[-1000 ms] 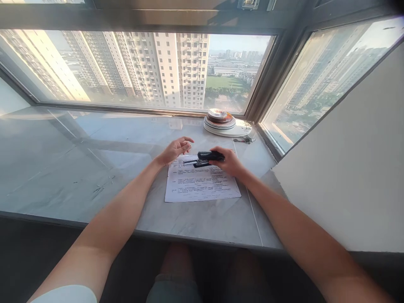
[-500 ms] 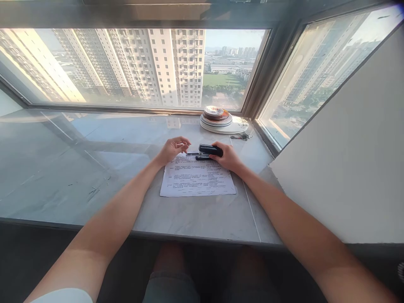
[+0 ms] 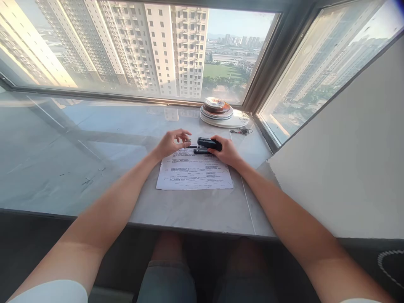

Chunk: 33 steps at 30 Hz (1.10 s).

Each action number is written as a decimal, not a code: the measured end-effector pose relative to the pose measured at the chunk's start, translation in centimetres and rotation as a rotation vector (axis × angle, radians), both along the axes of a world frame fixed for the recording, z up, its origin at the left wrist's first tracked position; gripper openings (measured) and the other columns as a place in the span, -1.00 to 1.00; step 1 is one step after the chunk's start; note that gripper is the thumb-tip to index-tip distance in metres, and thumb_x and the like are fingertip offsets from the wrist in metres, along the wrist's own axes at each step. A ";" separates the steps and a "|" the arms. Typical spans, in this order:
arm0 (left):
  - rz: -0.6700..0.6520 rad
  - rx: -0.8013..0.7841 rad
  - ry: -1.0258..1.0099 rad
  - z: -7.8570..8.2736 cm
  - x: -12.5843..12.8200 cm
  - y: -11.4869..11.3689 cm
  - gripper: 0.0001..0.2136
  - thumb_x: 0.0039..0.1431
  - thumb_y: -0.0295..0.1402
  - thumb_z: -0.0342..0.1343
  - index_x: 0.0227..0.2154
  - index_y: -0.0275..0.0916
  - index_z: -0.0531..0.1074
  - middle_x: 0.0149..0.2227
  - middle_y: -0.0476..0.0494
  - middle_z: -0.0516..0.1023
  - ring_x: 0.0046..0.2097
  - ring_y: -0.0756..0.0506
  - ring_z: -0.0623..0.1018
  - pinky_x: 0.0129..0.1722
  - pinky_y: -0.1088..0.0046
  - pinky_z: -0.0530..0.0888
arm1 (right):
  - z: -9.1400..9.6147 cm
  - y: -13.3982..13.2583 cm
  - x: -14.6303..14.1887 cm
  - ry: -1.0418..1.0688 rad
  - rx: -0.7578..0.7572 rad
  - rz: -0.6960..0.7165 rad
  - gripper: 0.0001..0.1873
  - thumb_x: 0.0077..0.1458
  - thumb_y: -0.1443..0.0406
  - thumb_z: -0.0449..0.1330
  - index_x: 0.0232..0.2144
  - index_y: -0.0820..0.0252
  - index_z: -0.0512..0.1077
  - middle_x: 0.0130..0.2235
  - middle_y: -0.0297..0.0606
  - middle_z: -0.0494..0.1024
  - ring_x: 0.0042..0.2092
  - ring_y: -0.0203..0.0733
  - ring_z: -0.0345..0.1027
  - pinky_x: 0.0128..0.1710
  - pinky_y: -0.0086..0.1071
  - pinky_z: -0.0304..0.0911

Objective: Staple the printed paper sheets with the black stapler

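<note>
A black stapler (image 3: 208, 144) is gripped in my right hand (image 3: 226, 150), its fingers wrapped round the rear end. The stapler sits over the top of a printed sheet of paper (image 3: 195, 172), and a thin metal tray (image 3: 191, 147) sticks out of its front toward the left. Close to that tray's tip, my left hand (image 3: 173, 143) has thumb and forefinger pinched together. Something small and greyish shows at those fingertips, too small to name. The other left fingers curl loosely above. Both hands are over the far edge of the paper.
Stacked plates (image 3: 217, 112) stand by the window corner, with a dark corded object (image 3: 242, 131) in front of them. The grey stone sill (image 3: 195, 210) ends at a front edge above my knees. A white wall (image 3: 341, 168) bounds the right side.
The view has tipped down slightly, so everything sits higher in the picture. The left thumb and forefinger now pinch a small greyish thing beside the tray. The right hand keeps its hold on the stapler.
</note>
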<state>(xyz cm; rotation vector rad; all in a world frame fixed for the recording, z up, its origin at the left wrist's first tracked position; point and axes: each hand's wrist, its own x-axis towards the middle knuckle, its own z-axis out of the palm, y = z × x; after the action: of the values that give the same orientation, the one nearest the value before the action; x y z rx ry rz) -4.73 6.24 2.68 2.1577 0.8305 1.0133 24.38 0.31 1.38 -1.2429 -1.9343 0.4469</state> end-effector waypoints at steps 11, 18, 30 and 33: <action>-0.022 0.086 0.136 -0.3 0.3 -0.1 -0.70 0.16 0.00 0.41 -0.19 -0.07 0.76 -0.19 -0.13 0.75 -0.10 -0.19 0.65 -0.08 0.25 0.48 | -0.3 0.2 0.0 -0.019 0.006 -0.009 -0.68 0.12 0.16 0.38 -0.08 0.08 0.55 -0.15 -0.21 0.72 -0.11 0.06 0.56 -0.03 -0.13 0.38; -0.005 0.128 0.085 -0.4 0.4 -0.1 -0.71 0.17 -0.01 0.43 -0.19 -0.08 0.77 -0.28 -0.13 0.73 -0.17 -0.16 0.65 -0.09 0.26 0.53 | -0.5 0.4 0.0 -0.016 0.023 -0.005 -0.66 0.10 0.18 0.38 -0.06 0.09 0.56 -0.14 -0.21 0.72 -0.12 0.06 0.57 -0.04 -0.15 0.38; -0.016 0.141 0.055 -0.6 0.5 -0.2 -0.73 0.13 0.00 0.46 -0.27 -0.07 0.78 -0.30 -0.17 0.74 -0.21 -0.19 0.65 -0.11 0.22 0.57 | -0.3 0.2 -0.1 -0.019 0.022 0.002 -0.69 0.11 0.19 0.38 -0.08 0.08 0.56 -0.14 -0.22 0.72 -0.11 0.07 0.58 -0.03 -0.14 0.38; -0.031 0.118 0.054 -0.4 0.5 -0.3 -0.75 0.13 -0.02 0.47 -0.29 -0.07 0.78 -0.30 -0.16 0.74 -0.20 -0.18 0.65 -0.10 0.22 0.56 | -0.3 0.2 -0.1 -0.022 0.019 0.003 -0.68 0.12 0.18 0.38 -0.07 0.08 0.56 -0.14 -0.22 0.72 -0.11 0.07 0.57 -0.03 -0.14 0.38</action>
<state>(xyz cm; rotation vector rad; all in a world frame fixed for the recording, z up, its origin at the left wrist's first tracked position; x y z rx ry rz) -4.18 5.91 2.28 2.2997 0.7776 1.0154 24.31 0.55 1.07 -1.2384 -1.9546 0.4169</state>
